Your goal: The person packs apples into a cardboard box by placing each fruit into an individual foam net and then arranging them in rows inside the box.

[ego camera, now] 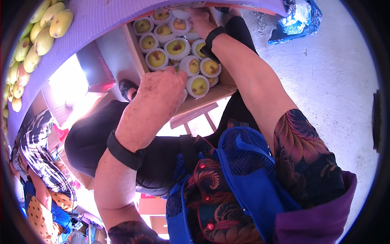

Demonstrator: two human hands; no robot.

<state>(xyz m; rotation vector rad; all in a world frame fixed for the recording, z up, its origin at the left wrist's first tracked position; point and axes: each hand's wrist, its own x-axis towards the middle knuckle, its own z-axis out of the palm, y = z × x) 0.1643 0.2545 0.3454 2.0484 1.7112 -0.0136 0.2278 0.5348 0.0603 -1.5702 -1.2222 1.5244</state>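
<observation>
A cardboard box (134, 50) in front of me holds several yellow-green apples in white foam nets. My left hand (164, 82) is over the box's near left part, its fingers curled down among the netted apples; a bit of white foam net shows beside its palm, but what it grips is hidden. At the far right part of the box, my right hand (201, 23) reaches down beside a netted apple (179, 25); its fingertips are partly hidden. Another netted apple (198, 86) lies at the near edge, and a larger one (177, 48) sits mid-box.
A purple-covered surface (91, 30) curves above the box, with loose yellow-green fruit (44, 41) at its left. A blue plastic bag (297, 21) lies on the floor at the upper right. Another person in a checked garment (39, 143) is at the far left. A wooden stool (195, 117) stands below the box.
</observation>
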